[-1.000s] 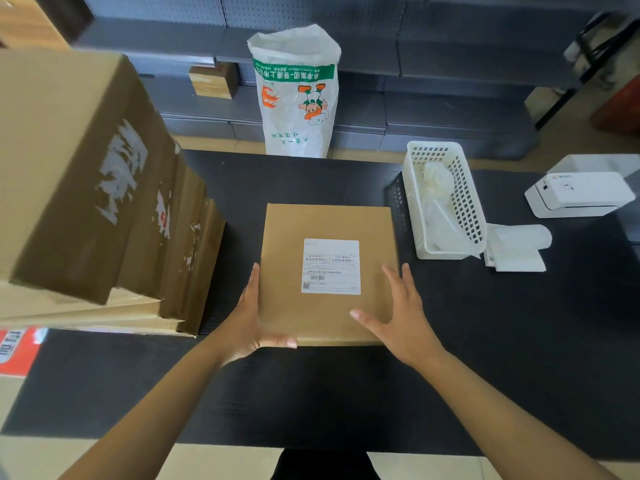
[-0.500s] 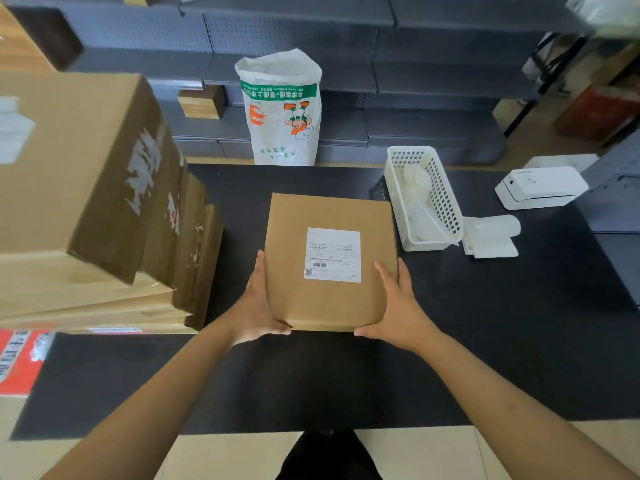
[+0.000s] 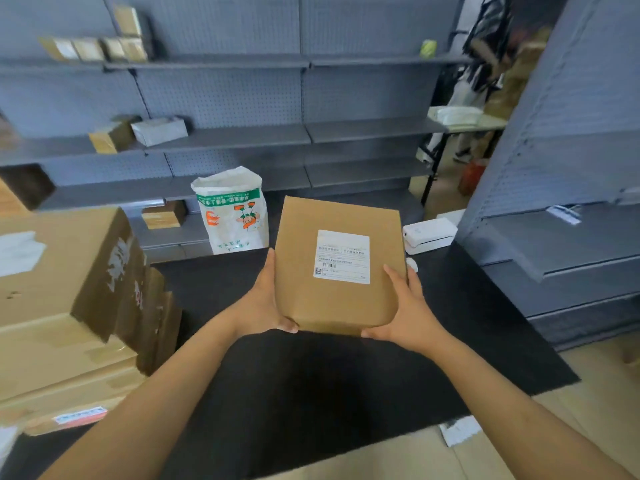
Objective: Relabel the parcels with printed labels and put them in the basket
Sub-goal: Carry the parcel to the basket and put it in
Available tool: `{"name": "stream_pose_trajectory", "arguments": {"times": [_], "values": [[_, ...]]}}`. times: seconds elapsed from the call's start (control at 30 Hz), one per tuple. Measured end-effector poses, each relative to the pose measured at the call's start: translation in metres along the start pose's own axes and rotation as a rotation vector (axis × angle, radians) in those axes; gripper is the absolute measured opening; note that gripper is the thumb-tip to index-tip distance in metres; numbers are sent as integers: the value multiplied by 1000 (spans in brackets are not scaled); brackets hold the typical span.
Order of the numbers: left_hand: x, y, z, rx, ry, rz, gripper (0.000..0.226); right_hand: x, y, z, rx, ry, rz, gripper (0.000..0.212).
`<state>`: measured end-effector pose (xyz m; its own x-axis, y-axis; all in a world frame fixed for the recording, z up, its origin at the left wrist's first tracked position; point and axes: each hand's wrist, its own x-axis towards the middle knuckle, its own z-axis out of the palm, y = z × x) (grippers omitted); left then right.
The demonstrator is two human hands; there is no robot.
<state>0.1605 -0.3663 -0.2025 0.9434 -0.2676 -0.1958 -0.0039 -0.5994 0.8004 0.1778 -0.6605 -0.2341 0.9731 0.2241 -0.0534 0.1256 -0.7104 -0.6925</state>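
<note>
A flat brown cardboard parcel [image 3: 311, 258] with a white printed label [image 3: 342, 256] on its top is lifted above the black table [image 3: 311, 382]. My left hand [image 3: 265, 303] grips its left edge, thumb curled under the near corner. My right hand [image 3: 405, 310] grips the right edge the same way. The parcel hides the white basket; only a small white bit [image 3: 412, 265] shows past its right edge. The white label printer [image 3: 429, 234] sits behind the parcel to the right.
A stack of large cardboard boxes [image 3: 62, 306] fills the table's left side. A white printed sack [image 3: 232, 211] stands behind the table. Grey shelving [image 3: 311, 133] with small parcels runs along the back, and another grey shelf unit [image 3: 561, 237] stands at the right.
Both hands closed on the parcel's sides and raised it off the table toward me. My view tilted up, so more of the shelves shows and the basket is covered.
</note>
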Motion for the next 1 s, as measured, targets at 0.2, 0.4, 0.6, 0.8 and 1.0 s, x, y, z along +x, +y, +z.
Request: {"name": "stream_pose_trajectory", "arguments": {"times": [0.2, 0.4, 0.6, 0.8, 1.0], "values": [[29, 106, 53, 37, -112, 124, 146, -77, 38, -108, 24, 221, 72, 133], [68, 227, 158, 55, -280, 345, 144, -188, 104, -208, 1, 478, 219, 122], [114, 321, 272, 62, -512, 450, 147, -278, 175, -272, 5, 676, 433, 118], [163, 414, 378, 130, -692, 583, 148, -333, 239, -338, -51, 805, 652, 117], [210, 503, 468, 223, -800, 717, 147, -363, 294, -400, -47, 914, 782, 116]]}}
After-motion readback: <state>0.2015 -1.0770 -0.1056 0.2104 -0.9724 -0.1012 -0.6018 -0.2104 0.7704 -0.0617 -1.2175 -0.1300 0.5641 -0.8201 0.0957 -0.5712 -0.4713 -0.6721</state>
